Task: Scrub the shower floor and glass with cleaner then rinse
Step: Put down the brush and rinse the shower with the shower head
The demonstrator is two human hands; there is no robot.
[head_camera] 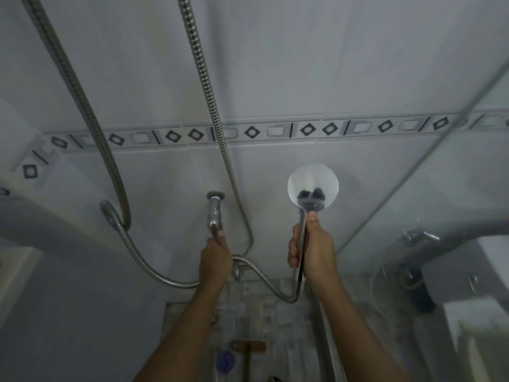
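Observation:
My right hand (312, 250) grips the chrome handle of a round hand shower (313, 186), held upright with its back towards me against the tiled wall. A metal hose (264, 274) runs from the handle's lower end to the left. My left hand (216, 259) grips the lever of the chrome wall tap (214, 213). No water shows. The mottled shower floor (278, 299) lies below between my arms. A glass panel (429, 188) stands at the right. On the floor lie a wooden scrub brush (249, 346) and a blue object (226, 361).
Two more metal hoses (82, 106) hang down the grey tiled wall, which has a patterned border strip (253, 130). A round floor drain (214, 318) sits beside my left forearm. Behind the glass at the right are a basin and fittings (468, 274).

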